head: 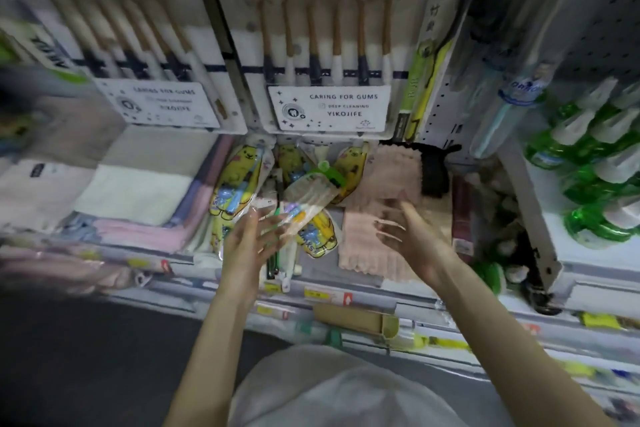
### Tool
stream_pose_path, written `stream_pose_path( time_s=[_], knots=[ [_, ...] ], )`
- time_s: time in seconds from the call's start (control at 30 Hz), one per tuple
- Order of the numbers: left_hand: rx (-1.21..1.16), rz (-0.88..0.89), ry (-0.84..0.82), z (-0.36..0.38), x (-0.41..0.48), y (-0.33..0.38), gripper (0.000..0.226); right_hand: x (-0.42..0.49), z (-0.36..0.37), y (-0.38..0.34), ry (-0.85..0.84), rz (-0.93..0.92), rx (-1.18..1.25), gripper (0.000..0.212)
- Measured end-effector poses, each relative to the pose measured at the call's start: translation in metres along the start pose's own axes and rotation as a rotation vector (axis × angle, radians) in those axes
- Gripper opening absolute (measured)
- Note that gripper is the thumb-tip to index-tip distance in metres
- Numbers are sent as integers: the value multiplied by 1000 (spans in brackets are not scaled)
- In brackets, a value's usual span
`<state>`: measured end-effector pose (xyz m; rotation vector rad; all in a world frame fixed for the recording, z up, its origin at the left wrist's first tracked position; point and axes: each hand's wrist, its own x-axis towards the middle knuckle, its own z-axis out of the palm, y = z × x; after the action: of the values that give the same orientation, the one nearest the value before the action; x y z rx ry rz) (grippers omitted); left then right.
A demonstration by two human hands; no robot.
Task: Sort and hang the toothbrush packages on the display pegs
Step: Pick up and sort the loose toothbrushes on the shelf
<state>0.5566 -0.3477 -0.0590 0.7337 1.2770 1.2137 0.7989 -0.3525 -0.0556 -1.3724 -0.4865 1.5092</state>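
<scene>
**Hand state.** The left hand [249, 239] has its fingers spread and largely straight, with the tips at the near end of a clear toothbrush package [304, 196]. Motion blur hides the thumb, so it cannot be told whether a grip is closed. The right hand [407, 229] is wide with fingers extended and holds nothing. It sits just beside the package, over a pink towel [377, 180].

**Hazards (assessed).**
- Slip: the package is tilted, and its green hanger tab [330, 174] is at the end far from the left fingertips. A hold at one end only would likely let it pivot and drop.
- Drag: yellow cartoon toothbrush packages [239, 177] lie overlapped beneath the left fingertips. Lifting one item may pull others toward the shelf front edge [325, 295], near the wrists, and off it.
- Strike: a bamboo toothbrush multipack [329, 45] hangs above and beyond both hands, and a rising hand could hit its lower card.
- No free peg can be made out.

**Clearance.**
- Beyond the fingertips, the multipack's lower edge limits upward travel.
- Left of the left hand are folded towels [138, 191], which are low and soft.
- Right of the right hand is a grey shelf bracket [535, 218], then green bottles [588, 184] well apart.
- Open room lies toward the person, behind the shelf front edge.
</scene>
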Motion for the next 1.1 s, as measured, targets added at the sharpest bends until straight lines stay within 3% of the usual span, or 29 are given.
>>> stream_pose_path(
  time_s=[0.1, 0.27, 0.4, 0.6, 0.77, 0.93, 1.1],
  knots=[
    [0, 17, 87, -18, -13, 1, 35, -1, 9, 7, -59, 47, -13, 36],
    [-13, 28, 168, -40, -24, 1, 37, -3, 25, 19, -127, 86, -52, 56],
    [1, 18, 173, -60, -18, -2, 35, -5, 45, 44, -167, 117, -78, 48],
    [109, -5, 19, -82, 17, 2, 47, 7, 83, 87, -111, 143, -90, 68],
    [200, -25, -131, -103, 55, 11, 32, 30, 113, 118, 37, 95, -117, 46],
    [238, -65, -272, -124, 72, 19, 34, 31, 137, 132, 160, 52, -161, 23],
    [263, -115, -343, -132, 68, 22, 36, 36, 161, 130, 286, 53, -425, 42]
  ],
)
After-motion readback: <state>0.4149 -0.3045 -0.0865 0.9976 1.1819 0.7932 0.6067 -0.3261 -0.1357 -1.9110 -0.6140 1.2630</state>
